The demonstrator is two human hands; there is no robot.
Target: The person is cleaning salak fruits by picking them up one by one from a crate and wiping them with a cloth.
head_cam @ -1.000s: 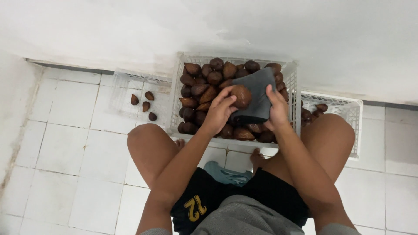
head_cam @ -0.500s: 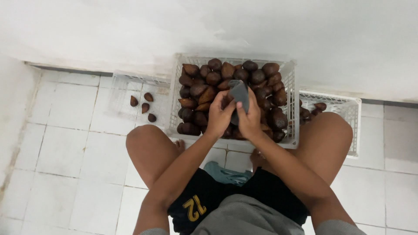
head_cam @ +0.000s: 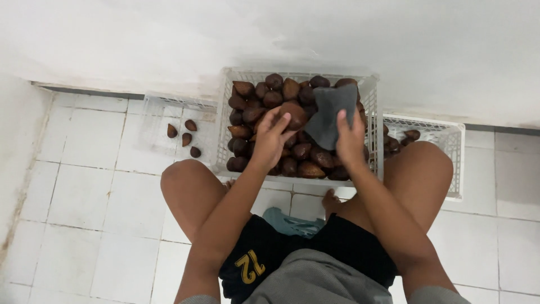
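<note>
My left hand (head_cam: 270, 138) grips a brown scaly fruit (head_cam: 294, 114) above a white plastic crate (head_cam: 224, 126) heaped with several of the same fruits. My right hand (head_cam: 350, 138) holds a dark grey cloth (head_cam: 329, 112) spread just to the right of that fruit, touching or nearly touching it. Both hands hover over the middle of the crate, between my bare knees.
A low white crate (head_cam: 169, 107) on the left holds a few loose fruits (head_cam: 188, 137). Another white crate (head_cam: 450, 146) with some fruits stands at the right, partly behind my knee. White floor tiles and a white wall surround them. A teal object (head_cam: 289, 222) lies between my legs.
The hands were pressed together around the fruit and cloth half a second ago; now they have parted, the cloth opening out to the right and the fruit showing in the left hand.
</note>
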